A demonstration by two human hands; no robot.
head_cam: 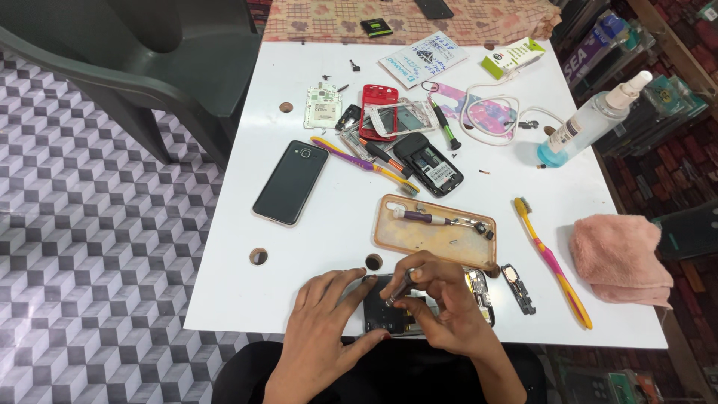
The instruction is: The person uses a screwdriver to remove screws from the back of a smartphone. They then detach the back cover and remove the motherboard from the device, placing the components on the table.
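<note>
Fingers of your right hand [441,299] are pinched tight round a small screwdriver [399,288], the grip closed on its metal shaft, with the tip angled down onto the opened phone [389,310] that lies at the near edge of the white table [329,224]. Your left hand [325,322] is spread flat, fingers apart and holding nothing; its fingertips press on the left end of the opened phone and the thumb rests along its near edge, pinning it to the table.

Just beyond your right hand lies one tan phone case [434,232], face up like a tray, with one purple-handled screwdriver [430,218] and a few small parts inside it. To the right of the opened phone lie two narrow circuit strips [517,288].

You have two toothbrushes in view: one yellow and pink toothbrush [553,265] to the right of the tan case, and one purple and yellow toothbrush [366,164] further back. One whole black smartphone [290,182] lies face up at the left, well apart from your hands. Behind it sits a cluster of stripped parts, among them one red phone frame [378,105] and one small black handset [430,166] with its back off. One spray bottle [591,120] lies on its side at the right, and one pink cloth [621,258] rests at the right edge.
</note>
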